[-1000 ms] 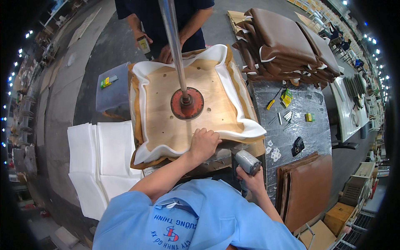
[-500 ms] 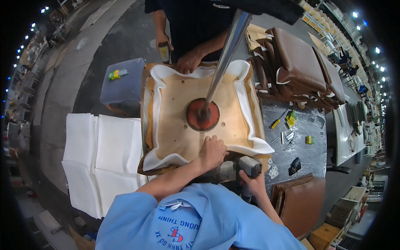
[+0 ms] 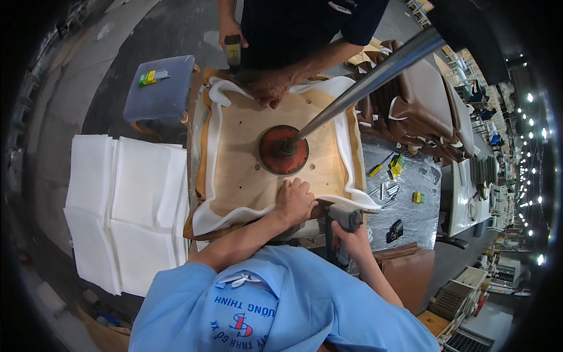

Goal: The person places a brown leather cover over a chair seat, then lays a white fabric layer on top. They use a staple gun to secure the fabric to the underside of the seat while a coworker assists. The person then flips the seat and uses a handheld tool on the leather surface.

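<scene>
The wooden seat board (image 3: pixel 258 158) lies flat in the middle, wrapped by white foam (image 3: pixel 214 170) whose edges curl up on all 4 sides. A red disc (image 3: pixel 284 149) on a metal pole (image 3: pixel 375 73) presses its centre. Stacked white sheets (image 3: pixel 126 205) crowd the left; the grey table (image 3: pixel 404 205) with small clips sits right, leaving little free room. The left hand (image 3: pixel 293 202) rests palm-down, fingers curled, on the board's near edge. The right hand (image 3: pixel 352 240) grips what looks like a staple gun (image 3: pixel 343 220) just below that edge. A co-worker's hand (image 3: pixel 270 88) presses the far edge.
</scene>
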{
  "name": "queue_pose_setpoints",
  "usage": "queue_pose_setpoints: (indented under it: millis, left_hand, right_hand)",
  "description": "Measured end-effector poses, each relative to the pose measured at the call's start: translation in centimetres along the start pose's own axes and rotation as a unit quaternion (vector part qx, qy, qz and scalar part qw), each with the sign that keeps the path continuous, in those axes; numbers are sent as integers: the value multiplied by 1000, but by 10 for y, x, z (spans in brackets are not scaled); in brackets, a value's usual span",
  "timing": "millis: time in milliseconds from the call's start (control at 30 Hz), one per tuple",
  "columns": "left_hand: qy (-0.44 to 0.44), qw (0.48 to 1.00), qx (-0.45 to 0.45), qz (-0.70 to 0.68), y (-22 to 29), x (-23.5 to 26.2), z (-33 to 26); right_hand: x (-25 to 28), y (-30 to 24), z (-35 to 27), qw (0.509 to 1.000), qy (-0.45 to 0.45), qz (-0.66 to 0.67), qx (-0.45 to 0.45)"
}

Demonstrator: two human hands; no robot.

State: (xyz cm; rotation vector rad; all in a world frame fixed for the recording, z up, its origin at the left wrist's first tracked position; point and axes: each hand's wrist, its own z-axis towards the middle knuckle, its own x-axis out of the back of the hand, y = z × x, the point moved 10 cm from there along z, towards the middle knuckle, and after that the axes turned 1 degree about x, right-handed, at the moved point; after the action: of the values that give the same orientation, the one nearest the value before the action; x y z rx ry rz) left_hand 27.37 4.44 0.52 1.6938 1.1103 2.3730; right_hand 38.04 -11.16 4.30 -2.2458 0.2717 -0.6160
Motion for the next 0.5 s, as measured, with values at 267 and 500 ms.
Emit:
queue_pose_setpoints:
  millis: [267, 500]
  left_hand:
    - [33, 998, 25, -57, -7, 0, 1]
    - [52, 994, 39, -84, -11, 1, 4]
  right_hand:
    - [-6, -19, 24, 999, -27, -32, 4]
    - [-8, -25, 42, 998, -37, -58, 7]
